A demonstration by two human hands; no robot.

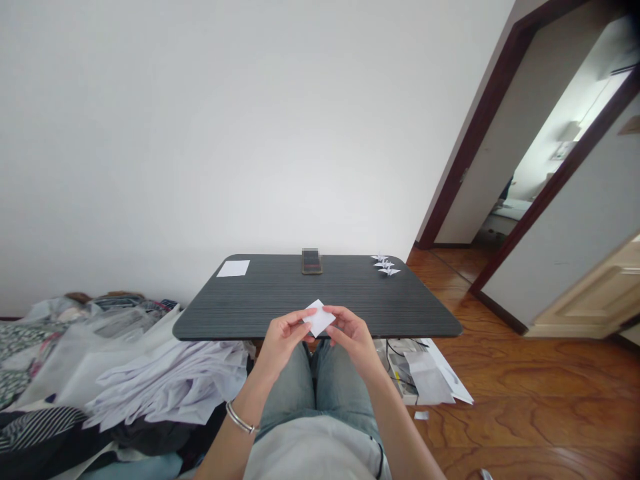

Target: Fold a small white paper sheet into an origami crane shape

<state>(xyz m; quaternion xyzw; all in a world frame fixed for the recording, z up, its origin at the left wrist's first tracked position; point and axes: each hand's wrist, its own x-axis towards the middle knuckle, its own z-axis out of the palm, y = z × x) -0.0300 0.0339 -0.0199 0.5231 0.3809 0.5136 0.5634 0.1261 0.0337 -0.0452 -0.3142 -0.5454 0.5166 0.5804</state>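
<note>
A small white folded paper square (319, 319), turned like a diamond, is held up at the table's front edge. My left hand (289, 332) pinches its left corner between thumb and fingers. On the opposite corner, my right hand (351, 331) has the same kind of pinch. Several white paper cranes (385, 265) stand in a row at the table's back right. Flat at the back left lies a stack or sheet of white paper (233, 268); its thickness cannot be made out.
The dark table (270, 293) has rounded corners and meets a white wall. A phone (312, 261) stands at its back middle. Clothes and white fabric (170, 380) are heaped at the left. Papers and cables (425, 373) sit below the table's right side, near a doorway.
</note>
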